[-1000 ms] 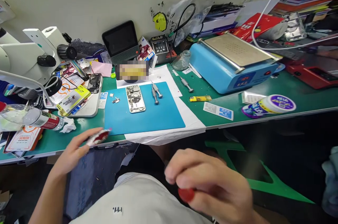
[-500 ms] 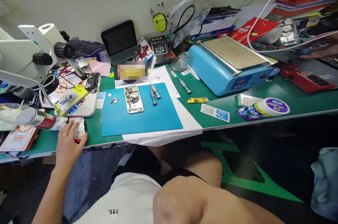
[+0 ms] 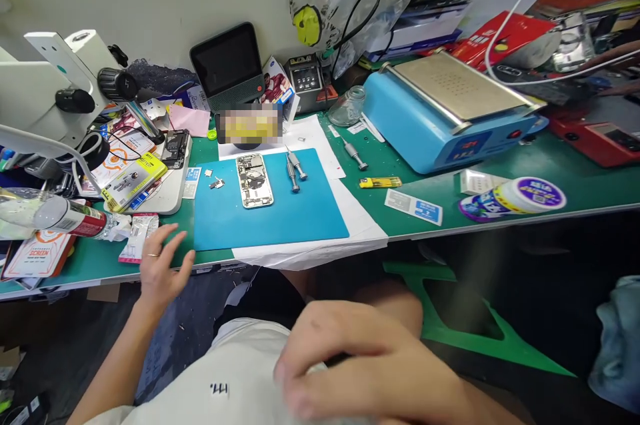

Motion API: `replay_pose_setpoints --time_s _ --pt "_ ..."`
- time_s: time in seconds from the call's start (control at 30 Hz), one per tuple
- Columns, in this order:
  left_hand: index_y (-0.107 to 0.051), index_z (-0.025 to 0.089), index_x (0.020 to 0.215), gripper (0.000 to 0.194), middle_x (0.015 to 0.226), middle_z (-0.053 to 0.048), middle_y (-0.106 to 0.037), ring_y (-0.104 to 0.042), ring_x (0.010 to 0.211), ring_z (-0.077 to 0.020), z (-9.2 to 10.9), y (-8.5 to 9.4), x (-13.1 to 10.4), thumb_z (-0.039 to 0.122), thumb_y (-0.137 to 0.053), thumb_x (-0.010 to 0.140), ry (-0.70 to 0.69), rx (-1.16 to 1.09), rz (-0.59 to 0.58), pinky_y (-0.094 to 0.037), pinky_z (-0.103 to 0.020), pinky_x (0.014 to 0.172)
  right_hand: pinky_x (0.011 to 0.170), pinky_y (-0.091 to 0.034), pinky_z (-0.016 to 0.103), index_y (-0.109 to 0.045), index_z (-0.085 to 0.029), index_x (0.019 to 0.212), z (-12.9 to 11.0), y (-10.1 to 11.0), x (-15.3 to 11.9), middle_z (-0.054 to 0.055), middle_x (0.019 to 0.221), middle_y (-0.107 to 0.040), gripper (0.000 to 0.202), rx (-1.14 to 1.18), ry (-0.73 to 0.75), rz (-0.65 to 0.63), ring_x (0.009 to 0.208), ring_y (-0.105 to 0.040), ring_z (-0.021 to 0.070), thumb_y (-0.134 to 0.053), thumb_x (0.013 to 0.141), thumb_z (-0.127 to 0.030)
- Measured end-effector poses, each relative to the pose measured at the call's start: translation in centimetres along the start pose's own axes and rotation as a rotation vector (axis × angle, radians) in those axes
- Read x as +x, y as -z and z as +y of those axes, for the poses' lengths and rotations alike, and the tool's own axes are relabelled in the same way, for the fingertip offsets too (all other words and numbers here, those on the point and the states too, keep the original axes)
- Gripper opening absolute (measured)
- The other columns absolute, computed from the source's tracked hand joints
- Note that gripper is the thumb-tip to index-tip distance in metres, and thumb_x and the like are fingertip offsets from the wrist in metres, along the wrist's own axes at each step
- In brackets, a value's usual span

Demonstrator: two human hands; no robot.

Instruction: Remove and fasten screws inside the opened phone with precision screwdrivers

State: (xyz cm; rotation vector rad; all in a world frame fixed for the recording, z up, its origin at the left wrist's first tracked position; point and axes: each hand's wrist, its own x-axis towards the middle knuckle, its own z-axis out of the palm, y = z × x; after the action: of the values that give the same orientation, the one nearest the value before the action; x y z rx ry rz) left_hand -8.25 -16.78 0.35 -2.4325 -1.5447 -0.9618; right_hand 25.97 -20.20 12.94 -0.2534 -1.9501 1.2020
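Note:
My left hand (image 3: 165, 268), a ring on one finger, hovers at the table's front edge with its fingers apart and nothing in them. Just left of it lies a small silver-and-red packet (image 3: 139, 238). My right hand (image 3: 360, 358) is close to the camera, in front of my shirt, its fingers curled together; whether anything is between the blurred fingertips is hidden. On the blue mat (image 3: 270, 228) lies an opened phone (image 3: 254, 181) with its inner parts showing. Small metal parts (image 3: 216, 182) lie to its left, and two screwdrivers (image 3: 295, 168) to its right.
A blue heating-plate machine (image 3: 415, 121) stands at the right, with a purple-and-white tub (image 3: 515, 199) on its side in front. Another screwdriver (image 3: 355, 155) and a yellow lighter (image 3: 380, 182) lie between. At the left are a bottle (image 3: 75, 219) and a yellow box (image 3: 135, 181).
My left hand has come off the packet and shifted right; the packet stays on the table. My right hand has lifted slightly and turned, still close to my shirt.

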Motion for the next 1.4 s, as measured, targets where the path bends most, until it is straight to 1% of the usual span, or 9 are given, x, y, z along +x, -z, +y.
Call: replay_pose_setpoints --time_s 0.07,0.17,0.23,0.33,0.43,0.67,0.87,1.1,1.4 --pt "-0.062 0.024 0.132 0.041 0.134 -0.013 -0.061 -0.056 0.129 -0.0327 1.6 -1.4 0.5 0.027 -0.066 0.092 -0.092 -0.046 -0.101 -0.045 -0.051 0.112 0.079 -0.058 0.027 -0.066 -0.019 0.105 1.6 -0.4 -0.6 0.008 0.089 -0.072 0.024 -0.046 -0.042 0.137 0.086 -0.070 0.0150 -0.046 0.106 -0.032" --pt "-0.061 0.025 0.136 0.043 0.141 -0.010 -0.061 -0.054 0.135 -0.0296 3.7 -3.4 2.0 0.036 -0.064 0.094 -0.284 -0.114 -0.312 -0.043 -0.047 0.117 0.068 -0.052 0.027 -0.060 -0.020 0.083 4.4 -1.6 -3.0 0.004 0.077 -0.066 0.029 -0.079 -0.143 0.314 0.075 -0.064 0.0142 -0.046 0.105 -0.031" --pt "-0.055 0.026 0.144 0.055 0.154 -0.010 -0.051 -0.046 0.144 -0.0328 4.5 -4.3 3.4 0.046 -0.065 0.094 -0.375 -0.130 -0.427 -0.035 -0.052 0.122 0.068 -0.050 0.026 -0.059 -0.020 0.078 6.6 -2.3 -5.5 0.004 0.079 -0.066 0.033 -0.116 -0.305 0.357 0.074 -0.062 0.0138 -0.047 0.105 -0.033" --pt "-0.041 0.018 0.155 0.075 0.166 -0.020 -0.030 -0.024 0.154 -0.0433 4.7 -4.7 5.2 0.055 -0.064 0.093 -0.448 -0.052 -0.639 -0.028 -0.062 0.122 0.072 -0.051 0.028 -0.064 -0.021 0.081 9.7 -3.4 -10.6 0.004 0.082 -0.066 0.040 -0.151 -0.711 0.407 0.077 -0.063 0.0162 -0.046 0.102 -0.049" --pt "-0.034 0.018 0.158 0.081 0.169 -0.021 -0.019 -0.014 0.157 -0.0427 4.5 -5.0 6.3 0.056 -0.063 0.094 -0.530 -0.001 -0.744 -0.021 -0.062 0.125 0.073 -0.051 0.029 -0.062 -0.021 0.079 12.2 -4.8 -15.9 0.004 0.079 -0.064 0.045 -0.224 -0.903 0.495 0.075 -0.062 0.0177 -0.040 0.103 -0.052" --pt "-0.025 0.022 0.162 0.087 0.171 -0.019 -0.013 -0.007 0.157 -0.0449 4.2 -6.1 6.7 0.055 -0.065 0.092 -0.540 0.033 -0.754 -0.018 -0.062 0.125 0.080 -0.054 0.034 -0.064 -0.023 0.088 15.3 -8.8 -23.8 0.006 0.087 -0.071 0.044 -0.309 -1.226 0.528 0.085 -0.069 0.0236 -0.043 0.096 -0.061" --pt "-0.027 0.020 0.160 0.088 0.170 -0.020 -0.015 -0.006 0.156 -0.0491 4.2 -6.2 6.7 0.050 -0.070 0.090 -0.548 0.033 -0.759 -0.022 -0.064 0.123 0.099 -0.052 0.038 -0.069 -0.025 0.108 16.6 -10.7 -24.6 0.008 0.114 -0.072 0.041 -0.291 -1.327 0.355 0.108 -0.068 0.0259 -0.045 0.096 -0.057" --pt "-0.027 0.018 0.160 0.085 0.169 -0.023 -0.018 -0.009 0.155 -0.0506 4.0 -6.6 6.6 0.048 -0.068 0.091 -0.581 0.025 -0.728 -0.022 -0.064 0.122 0.115 -0.045 0.046 -0.062 -0.023 0.135 16.3 -12.6 -26.2 0.011 0.140 -0.064 0.059 -0.324 -1.497 0.180 0.136 -0.057 0.0322 -0.044 0.093 -0.060" --pt "-0.028 0.017 0.160 0.087 0.168 -0.024 -0.020 -0.012 0.155 -0.0510 4.0 -6.7 6.5 0.047 -0.070 0.090 -0.596 0.055 -0.708 -0.024 -0.064 0.121 0.123 -0.037 0.047 -0.054 -0.019 0.145 16.5 -15.3 -27.6 0.011 0.151 -0.056 0.068 -0.332 -1.575 0.120 0.145 -0.048 0.0317 -0.038 0.094 -0.061"
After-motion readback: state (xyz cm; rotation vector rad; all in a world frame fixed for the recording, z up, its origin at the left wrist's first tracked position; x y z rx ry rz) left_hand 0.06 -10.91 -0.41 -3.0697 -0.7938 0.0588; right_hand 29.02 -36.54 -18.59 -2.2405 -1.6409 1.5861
